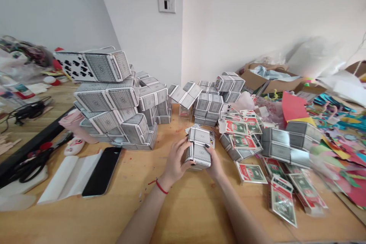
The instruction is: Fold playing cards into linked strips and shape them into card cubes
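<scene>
A block folded from grey-backed playing cards (200, 156) sits on the wooden table in front of me, made of two box shapes joined together. My left hand (177, 160) grips its left side, thumb low on the front and fingers on the top edge. On the right side, my right hand (214, 160) closes around it with the fingertips on top. Behind the block lie a few loose playing cards (191, 128), partly covered by it. A large stack of card blocks (111, 103) rises to the left, and a smaller stack (208, 103) stands behind to the right.
A black phone (102, 171), white paper (70, 177) and black scissors (37, 164) lie at left. Red and green card packs (251, 173) spread over the right, near more card blocks (276, 143). Coloured paper and a cardboard box (265, 82) fill the far right.
</scene>
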`<state>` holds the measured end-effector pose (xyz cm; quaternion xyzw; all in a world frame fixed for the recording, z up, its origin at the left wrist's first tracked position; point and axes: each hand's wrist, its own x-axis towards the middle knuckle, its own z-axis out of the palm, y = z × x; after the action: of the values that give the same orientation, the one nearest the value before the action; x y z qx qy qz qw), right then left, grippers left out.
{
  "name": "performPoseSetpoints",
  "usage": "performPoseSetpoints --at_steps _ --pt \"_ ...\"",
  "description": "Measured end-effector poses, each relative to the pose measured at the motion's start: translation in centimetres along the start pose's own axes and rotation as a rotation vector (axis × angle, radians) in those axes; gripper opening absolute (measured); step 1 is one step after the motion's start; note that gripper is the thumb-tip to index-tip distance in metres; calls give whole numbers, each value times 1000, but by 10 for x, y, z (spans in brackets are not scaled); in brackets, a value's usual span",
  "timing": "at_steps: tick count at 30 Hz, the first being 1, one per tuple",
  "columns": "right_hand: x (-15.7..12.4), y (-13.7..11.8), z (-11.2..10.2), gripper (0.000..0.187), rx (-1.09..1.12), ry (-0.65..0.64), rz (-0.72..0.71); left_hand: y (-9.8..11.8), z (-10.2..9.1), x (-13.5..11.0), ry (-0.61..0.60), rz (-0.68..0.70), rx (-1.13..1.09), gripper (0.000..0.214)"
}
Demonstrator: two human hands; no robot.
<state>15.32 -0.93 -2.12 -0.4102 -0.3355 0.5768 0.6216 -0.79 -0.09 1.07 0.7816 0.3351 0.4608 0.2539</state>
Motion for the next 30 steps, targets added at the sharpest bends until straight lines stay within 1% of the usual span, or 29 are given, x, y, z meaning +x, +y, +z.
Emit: performPoseSetpoints --at_steps 4,8,14,19,27,30 --pt "3 2 -8 38 -8 54 6 4 -7 1 -64 18 73 57" --pt "2 -4 -7 38 -39 59 -9 11 -14 3 -69 3 119 67" --pt "-1 -17 -1 48 -87 49 -73 24 -23 6 -76 53 180 55" --pt "1 -17 -4 53 -122 35 -115 30 -24 5 -109 30 136 53" --pt "5 -10 -9 53 -144 52 -143 30 -18 4 -130 -57 -34 54" --pt "4 -9 -9 53 -146 33 -141 29 -16 3 -124 -83 -75 55"
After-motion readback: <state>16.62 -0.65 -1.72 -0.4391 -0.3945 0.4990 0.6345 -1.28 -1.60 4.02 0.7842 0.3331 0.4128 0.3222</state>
